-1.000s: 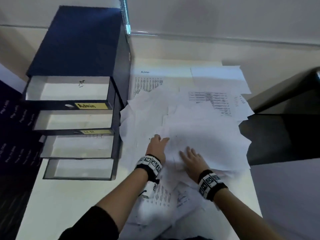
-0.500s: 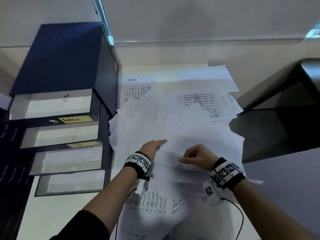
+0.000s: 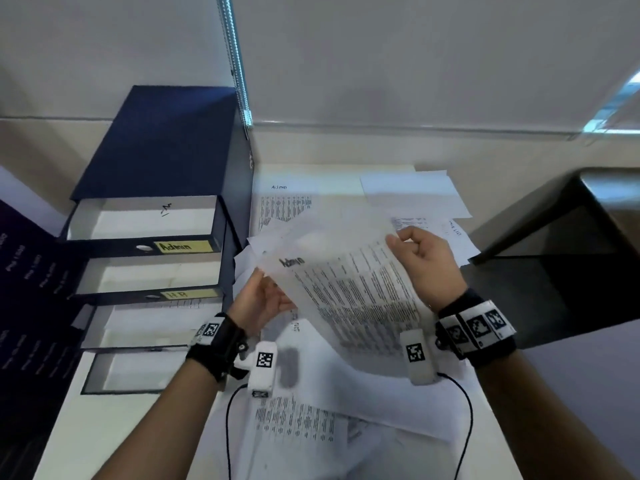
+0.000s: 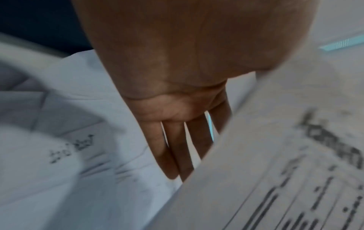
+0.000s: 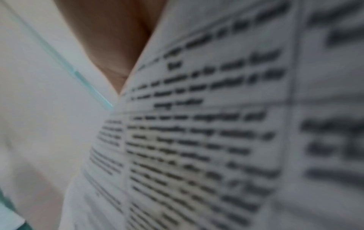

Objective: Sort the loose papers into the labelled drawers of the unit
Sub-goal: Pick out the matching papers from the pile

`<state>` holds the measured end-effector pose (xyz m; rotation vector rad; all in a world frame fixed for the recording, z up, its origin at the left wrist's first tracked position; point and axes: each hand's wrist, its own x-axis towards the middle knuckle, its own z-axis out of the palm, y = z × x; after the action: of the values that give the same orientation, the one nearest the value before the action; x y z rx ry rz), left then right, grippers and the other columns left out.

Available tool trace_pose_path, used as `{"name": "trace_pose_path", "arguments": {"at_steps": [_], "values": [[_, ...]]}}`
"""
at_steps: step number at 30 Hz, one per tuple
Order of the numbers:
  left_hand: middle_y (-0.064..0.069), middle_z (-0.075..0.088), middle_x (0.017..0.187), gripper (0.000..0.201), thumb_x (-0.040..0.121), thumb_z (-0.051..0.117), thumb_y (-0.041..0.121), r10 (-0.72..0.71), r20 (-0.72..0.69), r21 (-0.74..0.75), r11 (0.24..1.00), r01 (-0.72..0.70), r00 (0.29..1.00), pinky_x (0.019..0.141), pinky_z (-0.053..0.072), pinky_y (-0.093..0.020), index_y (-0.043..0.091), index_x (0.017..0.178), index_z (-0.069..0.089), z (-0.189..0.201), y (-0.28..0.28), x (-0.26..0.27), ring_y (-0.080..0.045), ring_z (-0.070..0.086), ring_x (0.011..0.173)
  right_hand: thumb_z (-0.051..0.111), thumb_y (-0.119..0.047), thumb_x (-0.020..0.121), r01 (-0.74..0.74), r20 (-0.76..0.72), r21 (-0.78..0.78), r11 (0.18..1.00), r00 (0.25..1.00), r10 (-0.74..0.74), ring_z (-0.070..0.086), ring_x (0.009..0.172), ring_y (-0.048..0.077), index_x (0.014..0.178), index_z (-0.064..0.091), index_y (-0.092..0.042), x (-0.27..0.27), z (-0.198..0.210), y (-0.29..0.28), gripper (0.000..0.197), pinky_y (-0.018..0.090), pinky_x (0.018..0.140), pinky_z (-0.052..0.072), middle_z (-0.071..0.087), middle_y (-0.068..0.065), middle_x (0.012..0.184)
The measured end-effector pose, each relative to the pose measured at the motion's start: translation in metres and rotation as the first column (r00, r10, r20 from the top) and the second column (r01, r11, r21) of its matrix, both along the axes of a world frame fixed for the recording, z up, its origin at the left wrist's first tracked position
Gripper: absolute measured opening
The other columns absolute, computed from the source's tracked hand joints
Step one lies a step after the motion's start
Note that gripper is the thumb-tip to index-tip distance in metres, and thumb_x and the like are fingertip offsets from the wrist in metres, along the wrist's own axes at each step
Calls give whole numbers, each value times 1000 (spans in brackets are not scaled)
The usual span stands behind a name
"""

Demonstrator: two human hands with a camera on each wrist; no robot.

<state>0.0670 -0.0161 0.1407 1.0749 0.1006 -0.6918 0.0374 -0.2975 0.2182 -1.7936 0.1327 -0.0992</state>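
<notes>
Papers (image 3: 349,455) cover the white table (image 3: 114,431) beside the drawer unit (image 3: 152,216); both hands, left hand (image 3: 258,303) and right hand (image 3: 427,263), pinch an "Admin" sheet (image 3: 346,292).

Left hand (image 4: 187,77) with straight fingers (image 4: 169,155) behind a printed sheet (image 4: 275,179), above loose papers (image 4: 88,124) lying below

Head view overhead; wrist views close

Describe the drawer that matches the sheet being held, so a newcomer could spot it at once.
Start at the dark blue drawer unit left of the paper pile. Its four drawers stand pulled out in steps. Take the top drawer: its yellow label reads Admin; the one below reads HR.
</notes>
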Motion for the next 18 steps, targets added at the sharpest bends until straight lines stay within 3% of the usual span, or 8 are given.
{"name": "trace_pose_path", "arguments": {"at_steps": [2, 4, 6, 8, 10, 13, 15, 18], "values": [[-17, 69, 118, 69, 79, 64, 68, 60, 56, -47, 997, -58, 997, 94, 55, -41, 10, 118, 68, 9, 10, -2, -27, 69, 105, 61, -30, 96, 97, 2, -12, 995, 995, -97, 44, 56, 21, 81, 59, -12, 10, 6, 4, 23, 32, 56, 39, 52, 21, 61], [-17, 66, 126, 54, 95, 50, 54, 73, 135, 43, 996, -80, 988, 102, 50, -43, 9, 119, 68, 19, 15, -7, -29, 64, 114, 57, -26, 98, 163, 9, -35, 986, 987, -163, 54, 55, 16, 85, 61, -11, 15, 2, 13, 21, 25, 55, 44, 63, 7, 63], [-23, 66, 102, 53, 97, 55, 50, 72, 249, 171, 978, -116, 966, 87, 51, -44, -1, 96, 67, 19, 22, -10, -38, 61, 91, 57, -26, 98, 228, -45, -5, 974, 973, -228, 64, 62, 12, 98, 64, -8, 16, -12, 22, 20, 22, 59, 50, 71, 0, 73], [-10, 46, 69, 47, 92, 65, 52, 126, 354, 299, 924, -240, 927, 66, 39, -32, 13, 68, 53, 24, 27, -18, -29, 40, 63, 64, -36, 93, 253, -141, 55, 966, 960, -243, 67, 82, 19, 115, 59, -11, 12, -30, 30, 34, 26, 64, 51, 72, 6, 100], [-2, 41, 57, 45, 91, 71, 37, 206, 367, 309, 892, -328, 907, 60, 38, -21, 24, 53, 51, 21, 29, -26, -20, 38, 54, 76, -50, 78, 227, -296, 46, 973, 933, -204, 62, 92, 22, 124, 47, -23, 1, -52, 38, 61, 29, 60, 48, 63, 6, 116], [-2, 77, 84, 5, 83, 79, 13, 317, 306, 272, 875, -402, 898, 78, 55, -25, 17, 86, 77, 13, 31, -42, -16, 74, 82, 89, -42, 65, 193, -450, 77, 978, 882, -138, 63, 84, 16, 126, 45, -15, -27, -91, 53, 80, 21, 56, 46, 64, 8, 115], [-7, 78, 96, 29, 74, 84, 4, 373, 215, 284, 860, -424, 902, 84, 58, -34, 10, 100, 75, -6, 36, -48, -24, 75, 94, 94, -46, 56, 227, -519, 91, 970, 842, -148, 64, 102, 23, 128, 48, -9, -43, -117, 56, 93, 27, 65, 51, 63, 13, 124], [-9, 77, 102, 48, 65, 88, -3, 397, 140, 315, 850, -421, 907, 91, 58, -43, 6, 108, 71, -30, 42, -54, -27, 74, 97, 89, -31, 69, 234, -624, 93, 968, 771, -127, 53, 119, 30, 135, 43, -2, -61, -129, 59, 86, 43, 89, 49, 53, 19, 131]]}}
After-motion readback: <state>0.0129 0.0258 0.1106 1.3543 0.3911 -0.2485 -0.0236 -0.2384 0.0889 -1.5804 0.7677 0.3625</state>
